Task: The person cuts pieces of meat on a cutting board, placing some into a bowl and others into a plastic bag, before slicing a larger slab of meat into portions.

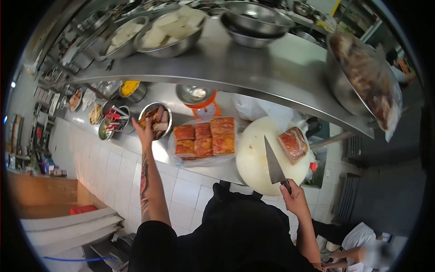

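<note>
My right hand (pixel 297 197) is closed around the dark handle of a kitchen knife (pixel 274 167). Its blade points away from me over a round white cutting board (pixel 253 170). On the board's right side lies a block of roasted meat (pixel 293 145) with a browned top. Reaching left, my left hand (pixel 144 131) is at the near-left rim of a metal bowl (pixel 170 122) holding cooked meat pieces (pixel 159 119). Its thumb and fingers are apart, fingertips over the meat. Between bowl and board, several browned slabs of meat (pixel 204 138) lie on clear plastic.
An orange kitchen scale (pixel 207 110) stands behind the slabs. Left of the bowl is a container with red-handled scissors (pixel 117 119). A steel shelf (pixel 253 68) overhangs the counter, carrying bowls and a bagged meat pot (pixel 340 81). Another person (pixel 358 240) is at lower right.
</note>
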Demonstrator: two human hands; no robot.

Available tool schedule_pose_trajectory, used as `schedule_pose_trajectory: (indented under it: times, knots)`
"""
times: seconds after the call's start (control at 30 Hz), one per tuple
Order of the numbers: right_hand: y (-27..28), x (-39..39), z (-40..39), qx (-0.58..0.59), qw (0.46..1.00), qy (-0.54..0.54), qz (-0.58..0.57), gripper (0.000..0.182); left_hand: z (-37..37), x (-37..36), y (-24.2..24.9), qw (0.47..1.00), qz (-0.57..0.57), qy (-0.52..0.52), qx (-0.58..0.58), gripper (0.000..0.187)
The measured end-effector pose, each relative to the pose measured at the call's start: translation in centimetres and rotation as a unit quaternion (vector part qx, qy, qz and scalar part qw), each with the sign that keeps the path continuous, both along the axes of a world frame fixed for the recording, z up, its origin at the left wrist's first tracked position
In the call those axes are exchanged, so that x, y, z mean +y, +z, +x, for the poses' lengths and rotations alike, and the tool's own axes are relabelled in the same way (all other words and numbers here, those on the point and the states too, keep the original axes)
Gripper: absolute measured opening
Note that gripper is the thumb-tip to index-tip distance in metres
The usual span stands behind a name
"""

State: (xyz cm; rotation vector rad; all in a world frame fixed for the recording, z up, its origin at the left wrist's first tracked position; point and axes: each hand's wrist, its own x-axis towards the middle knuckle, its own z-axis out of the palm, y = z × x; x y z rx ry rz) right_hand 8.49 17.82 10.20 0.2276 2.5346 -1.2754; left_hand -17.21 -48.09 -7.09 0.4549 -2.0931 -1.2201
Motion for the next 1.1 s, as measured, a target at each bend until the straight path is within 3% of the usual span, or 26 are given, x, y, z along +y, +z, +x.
schedule_pose_trajectory:
  times: [0.07, 0.13, 0.2, 0.23, 0.33, 0.37, 0.4, 0.43, 0.47, 0.53, 0.67, 0.73, 0.8, 0.83, 0.9, 0.93, 1.0, 1.03, 1.1]
  knots:
    - [1.1, 1.3, 1.1, 0.017, 0.998, -0.013, 0.061, 0.033, 0.1, -0.5, 0.8, 0.999, -0.028, 0.019, -0.035, 0.097]
    - [0.2, 2.9, 2.7, 0.067, 0.980, 0.034, 0.185, 0.033, -0.1, 0.6, 1.6, 1.000, -0.021, 0.004, 0.010, 0.093]
    - [0.0, 3.3, 3.4, 0.032, 0.974, 0.034, 0.220, 0.031, 0.7, 6.4, 6.0, 0.998, -0.001, -0.043, 0.037, 0.088]
    - [0.3, 3.5, 3.6, 0.019, 0.977, 0.034, 0.208, 0.031, 0.4, 8.5, 6.3, 0.997, -0.048, -0.049, 0.039, 0.083]
    - [0.8, 4.7, 3.9, 0.003, 0.981, 0.045, 0.191, 0.030, 1.9, 21.4, 9.9, 0.980, -0.038, -0.163, 0.105, 0.075]
    - [0.9, 5.3, 4.2, -0.001, 0.981, 0.059, 0.187, 0.030, 4.0, 27.8, 12.8, 0.960, 0.057, -0.267, 0.067, 0.071]
    - [1.2, 6.2, 4.5, -0.001, 0.981, 0.056, 0.187, 0.030, 3.8, 31.4, 10.0, 0.943, 0.085, -0.321, 0.000, 0.066]
    - [1.8, 7.1, 5.0, -0.007, 0.983, 0.058, 0.175, 0.029, 4.7, 36.6, 11.3, 0.918, -0.059, -0.389, -0.048, 0.063]
    - [2.4, 8.1, 5.4, -0.014, 0.985, 0.062, 0.163, 0.028, 6.4, 42.4, 14.6, 0.857, -0.109, -0.501, -0.058, 0.060]
    - [3.8, 10.3, 6.5, -0.030, 0.985, 0.058, 0.161, 0.026, 7.1, 51.3, 13.3, 0.776, -0.193, -0.599, 0.029, 0.055]
    - [7.1, 14.3, 8.8, -0.059, 0.984, 0.008, 0.170, 0.023, 7.1, 60.6, 10.2, 0.754, -0.328, -0.568, 0.027, 0.044]
    - [6.8, 15.7, 9.8, -0.022, 0.983, -0.005, 0.182, 0.022, 7.3, 61.4, 11.2, 0.742, -0.393, -0.544, 0.011, 0.042]
    - [7.3, 16.4, 10.1, -0.033, 0.981, -0.069, 0.177, 0.023, 8.0, 59.9, 13.8, 0.666, -0.424, -0.608, -0.090, 0.040]
    - [6.8, 16.7, 10.1, -0.024, 0.983, -0.080, 0.163, 0.025, 8.5, 58.6, 13.4, 0.664, -0.424, -0.609, -0.093, 0.040]
    - [5.9, 16.1, 9.1, -0.007, 0.987, -0.092, 0.131, 0.026, 10.0, 55.6, 12.8, 0.717, -0.428, -0.549, 0.003, 0.056]
    - [5.3, 15.5, 8.7, 0.012, 0.989, -0.103, 0.101, 0.026, 11.0, 55.0, 12.4, 0.715, -0.430, -0.551, 0.001, 0.056]
    - [2.5, 14.3, 7.5, 0.026, 0.991, -0.109, 0.066, 0.028, 12.6, 54.0, 11.6, 0.831, -0.429, -0.351, -0.057, 0.087]
    - [1.5, 13.3, 6.6, 0.031, 0.992, -0.121, 0.029, 0.029, 12.6, 53.6, 10.9, 0.824, -0.427, -0.353, -0.119, 0.109]
    - [0.1, 11.6, 5.2, 0.036, 0.991, -0.132, -0.005, 0.031, 12.3, 53.2, 10.9, 0.804, -0.425, -0.383, -0.160, 0.107]
